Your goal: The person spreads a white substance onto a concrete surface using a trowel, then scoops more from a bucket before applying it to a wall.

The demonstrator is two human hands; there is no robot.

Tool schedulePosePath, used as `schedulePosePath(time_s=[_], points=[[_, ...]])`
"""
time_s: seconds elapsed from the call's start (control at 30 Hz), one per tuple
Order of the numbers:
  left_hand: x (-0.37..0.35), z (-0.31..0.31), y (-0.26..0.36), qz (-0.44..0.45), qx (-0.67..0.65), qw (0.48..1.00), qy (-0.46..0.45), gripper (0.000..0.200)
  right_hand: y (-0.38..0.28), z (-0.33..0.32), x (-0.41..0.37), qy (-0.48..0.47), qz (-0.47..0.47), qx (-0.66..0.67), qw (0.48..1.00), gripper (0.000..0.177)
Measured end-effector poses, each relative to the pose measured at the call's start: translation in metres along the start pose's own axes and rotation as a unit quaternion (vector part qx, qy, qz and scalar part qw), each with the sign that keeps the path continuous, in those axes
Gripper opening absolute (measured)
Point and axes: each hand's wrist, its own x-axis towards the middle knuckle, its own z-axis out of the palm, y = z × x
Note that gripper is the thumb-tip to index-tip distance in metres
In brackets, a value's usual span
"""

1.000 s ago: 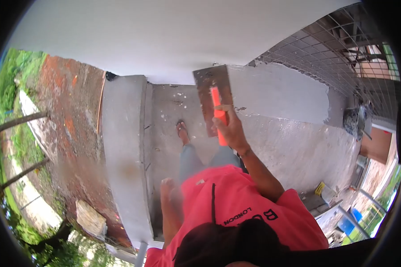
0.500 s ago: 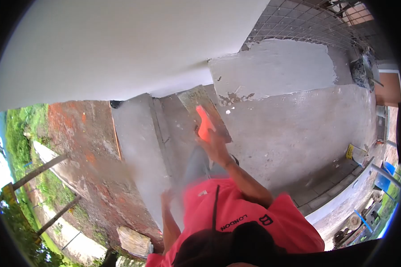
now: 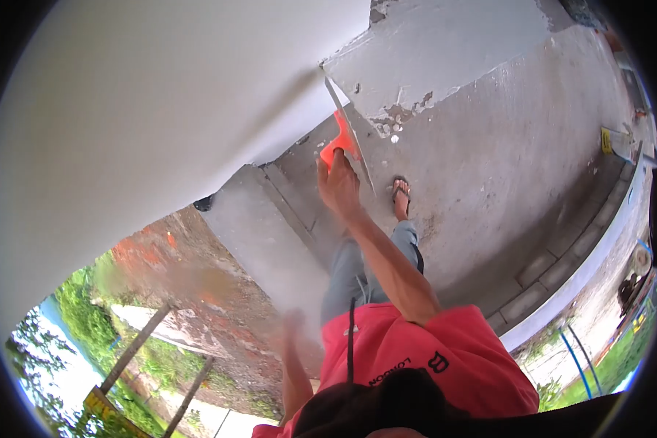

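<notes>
My right hand [image 3: 339, 182] is closed around the orange handle of a plastering trowel [image 3: 341, 139]. Its long flat blade now shows nearly edge-on, with the far end right at the lower corner of the pale smooth wall [image 3: 168, 87], beside the rough edge of the grey plaster patch [image 3: 445, 58]. The forearm reaches out in front of my red shirt. Low at my left side hangs my left hand [image 3: 293, 328], smeared by motion and apart from the trowel; its fingers do not show clearly.
My sandalled foot [image 3: 400, 191] stands on the grey concrete floor [image 3: 482, 197]. A row of blocks [image 3: 555, 270] curves along the right edge. To the left, a ledge [image 3: 252, 219] borders reddish earth [image 3: 197, 270], with wooden poles [image 3: 135, 347] beyond. A yellow-marked bag [image 3: 617, 144] lies far right.
My right hand has moved up towards the wall corner, and the trowel has turned from showing its broad face to nearly edge-on. The view has shifted and rotated; my foot now shows.
</notes>
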Motion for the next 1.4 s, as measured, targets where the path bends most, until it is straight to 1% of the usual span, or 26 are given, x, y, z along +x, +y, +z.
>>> schedulePosePath(time_s=[0.03,0.13,0.17,0.27,0.37,0.47,0.5,0.6,0.77,0.87,0.9,1.0,1.1,1.17,1.2,1.23,1.27,1.33,1.37,1.4], points=[[0.01,-0.017,0.002,0.052,0.006,0.998,-0.038,0.044,-0.001,0.006,0.003,0.005,-0.001,0.008,1.0,0.037],[0.028,-0.047,0.015,0.076,0.015,0.996,-0.054,0.042,-0.004,0.016,0.009,0.023,-0.005,0.015,1.0,0.037],[0.034,-0.051,0.022,0.051,-0.064,0.995,-0.057,0.041,-0.007,0.016,0.01,0.03,-0.007,0.008,1.0,0.036],[0.042,-0.054,0.029,0.07,-0.007,0.996,-0.06,0.04,-0.007,0.016,0.016,0.038,0.005,0.006,0.999,0.036],[0.043,-0.048,0.031,0.034,0.021,0.997,-0.06,0.04,-0.006,0.009,0.014,0.048,0.018,-0.001,0.999,0.037],[0.042,-0.044,0.027,0.028,0.042,0.996,-0.069,0.04,0.008,0.003,0.006,0.064,0.022,0.002,0.998,0.038],[0.041,-0.044,0.025,0.028,0.045,0.996,-0.071,0.041,0.013,-0.001,0.001,0.069,0.022,0.007,0.997,0.038],[0.034,-0.047,0.021,0.032,0.05,0.995,-0.076,0.041,0.028,-0.018,-0.021,0.044,0.041,0.034,0.998,0.037],[0.044,-0.051,0.01,0.033,0.019,0.993,-0.11,0.038,0.049,-0.038,-0.068,0.066,0.056,0.033,0.996,0.035],[0.046,-0.046,0.014,0.069,0.079,0.988,-0.114,0.037,0.061,-0.045,-0.098,0.069,0.046,0.013,0.996,0.036],[0.044,-0.043,0.018,0.074,0.077,0.987,-0.117,0.038,0.064,-0.05,-0.107,0.069,0.039,-0.001,0.997,0.037],[0.039,-0.035,0.025,0.074,0.063,0.988,-0.117,0.038,0.061,-0.082,-0.131,0.063,0.045,0.014,0.997,0.033],[0.071,-0.036,0.011,0.055,0.038,0.992,-0.11,0.037,0.052,-0.125,-0.133,0.084,-0.038,0.022,0.995,0.031],[0.087,-0.031,0.006,0.043,0.015,0.992,-0.118,0.035,0.036,-0.17,-0.119,-0.004,-0.01,0.1,0.995,0.033],[0.089,-0.023,0.011,0.037,-0.001,0.992,-0.118,0.033,0.031,-0.185,-0.105,-0.032,0.013,0.122,0.992,0.037],[0.082,-0.009,0.026,0.048,0.03,0.993,-0.108,0.035,0.026,-0.2,-0.092,-0.059,0.037,0.143,0.987,0.04],[0.072,0.0,0.041,0.057,0.062,0.992,-0.097,0.036,0.026,-0.209,-0.074,-0.045,0.023,0.094,0.994,0.042],[0.063,0.015,0.064,0.087,0.048,0.991,-0.088,0.037,0.023,-0.222,-0.048,-0.014,0.001,-0.002,1.0,0.044],[0.061,0.022,0.077,0.105,0.039,0.99,-0.082,0.038,0.013,-0.228,-0.04,0.001,-0.041,-0.051,0.998,0.047],[0.059,0.027,0.087,0.119,0.02,0.989,-0.085,0.037,0.01,-0.232,-0.03,-0.009,-0.051,-0.064,0.997,0.047]])
